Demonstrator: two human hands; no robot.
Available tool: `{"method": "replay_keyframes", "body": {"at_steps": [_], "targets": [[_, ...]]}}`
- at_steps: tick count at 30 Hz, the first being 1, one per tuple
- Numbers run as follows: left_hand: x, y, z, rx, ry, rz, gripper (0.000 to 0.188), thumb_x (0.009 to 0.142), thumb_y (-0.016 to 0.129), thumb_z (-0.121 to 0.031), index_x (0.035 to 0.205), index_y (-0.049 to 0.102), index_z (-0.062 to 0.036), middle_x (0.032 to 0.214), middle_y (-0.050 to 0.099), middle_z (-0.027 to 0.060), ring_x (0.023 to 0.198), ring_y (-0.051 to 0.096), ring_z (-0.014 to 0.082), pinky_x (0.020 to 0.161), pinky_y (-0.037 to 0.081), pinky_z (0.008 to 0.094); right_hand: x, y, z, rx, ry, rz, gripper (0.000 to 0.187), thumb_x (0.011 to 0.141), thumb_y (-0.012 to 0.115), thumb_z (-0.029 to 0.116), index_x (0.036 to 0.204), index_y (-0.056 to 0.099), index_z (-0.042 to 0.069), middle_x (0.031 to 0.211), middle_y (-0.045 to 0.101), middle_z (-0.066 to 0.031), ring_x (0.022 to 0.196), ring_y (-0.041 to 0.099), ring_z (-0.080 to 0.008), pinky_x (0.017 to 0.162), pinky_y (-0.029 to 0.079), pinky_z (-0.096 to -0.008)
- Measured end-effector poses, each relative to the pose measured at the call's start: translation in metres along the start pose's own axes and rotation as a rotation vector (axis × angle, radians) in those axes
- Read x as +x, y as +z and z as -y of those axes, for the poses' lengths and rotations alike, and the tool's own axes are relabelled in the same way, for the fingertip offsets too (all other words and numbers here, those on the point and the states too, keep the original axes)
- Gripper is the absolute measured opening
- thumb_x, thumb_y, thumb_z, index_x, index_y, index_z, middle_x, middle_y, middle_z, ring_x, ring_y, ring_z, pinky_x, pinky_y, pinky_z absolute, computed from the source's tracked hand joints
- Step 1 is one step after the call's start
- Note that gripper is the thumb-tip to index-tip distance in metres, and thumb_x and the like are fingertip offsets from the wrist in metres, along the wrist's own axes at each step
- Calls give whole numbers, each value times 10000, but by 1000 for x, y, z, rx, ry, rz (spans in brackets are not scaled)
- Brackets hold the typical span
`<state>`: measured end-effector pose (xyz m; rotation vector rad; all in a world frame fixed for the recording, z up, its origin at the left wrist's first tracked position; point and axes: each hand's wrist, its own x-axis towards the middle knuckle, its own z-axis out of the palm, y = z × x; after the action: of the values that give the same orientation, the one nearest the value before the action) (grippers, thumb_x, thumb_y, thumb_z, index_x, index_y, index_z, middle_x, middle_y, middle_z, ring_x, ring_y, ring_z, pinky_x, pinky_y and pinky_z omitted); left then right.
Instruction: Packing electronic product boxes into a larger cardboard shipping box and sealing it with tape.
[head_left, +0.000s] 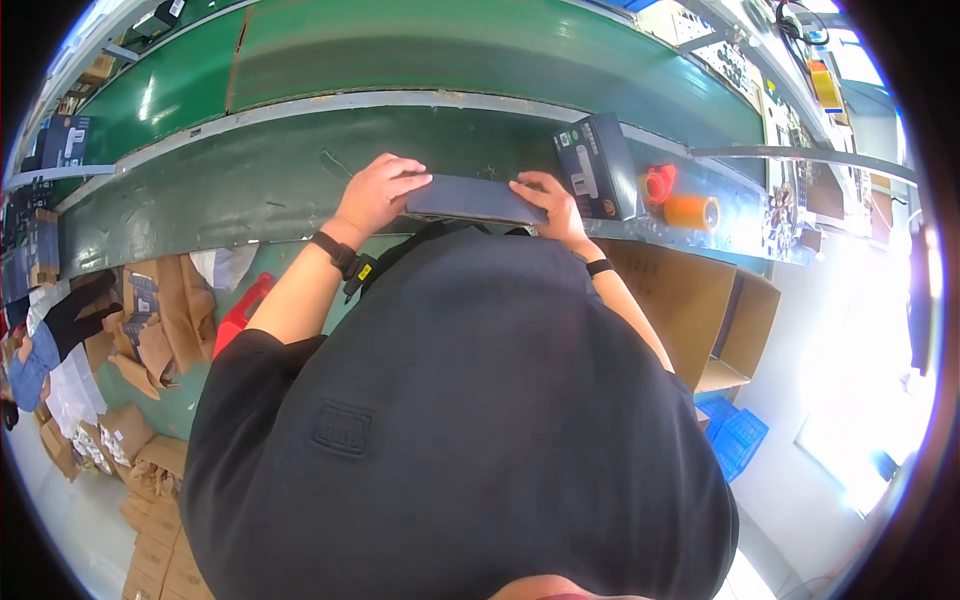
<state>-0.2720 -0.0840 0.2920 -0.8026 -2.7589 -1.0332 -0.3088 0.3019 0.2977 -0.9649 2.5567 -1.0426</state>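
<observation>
A dark blue-grey box (476, 199) lies at the near edge of the green workbench (290, 165), close against my body. My left hand (382, 190) grips its left end, fingers over the top edge. At the other end, my right hand (550, 205) holds the box with fingers bent over its corner. Just right of that hand stands another dark printed box (597, 168). Beyond it are a red tape dispenser (658, 184) and a roll of orange tape (691, 212). The underside of the held box is hidden.
A green conveyor belt (400, 50) runs behind the bench, with a metal rail (800, 154) at right. An open cardboard carton (690, 300) and blue crates (737, 440) stand below right. Cartons (160, 530) are stacked at lower left. Another person (40, 360) is at far left.
</observation>
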Motion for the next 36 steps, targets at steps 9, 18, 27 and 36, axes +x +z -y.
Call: {"method": "replay_keyframes", "body": {"at_steps": [9,18,27,36], "targets": [[13,-10,-22,66,96,119,681,861,789,-400,1456,605,-126,1597,494,141,1467,457,374,1163,438,479,-12,3,28,-149,128,114,934,858,845,357,1637,365,170,1609,301,-181,1323,548,-444,1034,555,-482],[11,16,-32,217,63,86,591,897,777,-276,1456,616,-172,1576,498,157,1406,509,365,1127,492,471,-8,-4,24,-121,62,125,714,941,753,295,1586,468,183,1560,357,-190,1143,646,-425,891,582,-488],[20,15,-57,372,55,164,627,945,723,-302,1532,537,-187,1648,393,180,1530,372,379,1202,411,507,-22,13,48,-370,142,78,765,969,689,311,1632,336,171,1559,298,-346,1212,607,-527,894,609,-526],[40,14,-81,430,23,302,780,884,734,-132,1591,409,-73,1705,268,218,1569,264,444,1262,278,546,-37,0,31,-280,-65,-176,620,874,780,260,1465,604,194,1602,383,-259,1281,583,-480,1048,540,-519]]}}
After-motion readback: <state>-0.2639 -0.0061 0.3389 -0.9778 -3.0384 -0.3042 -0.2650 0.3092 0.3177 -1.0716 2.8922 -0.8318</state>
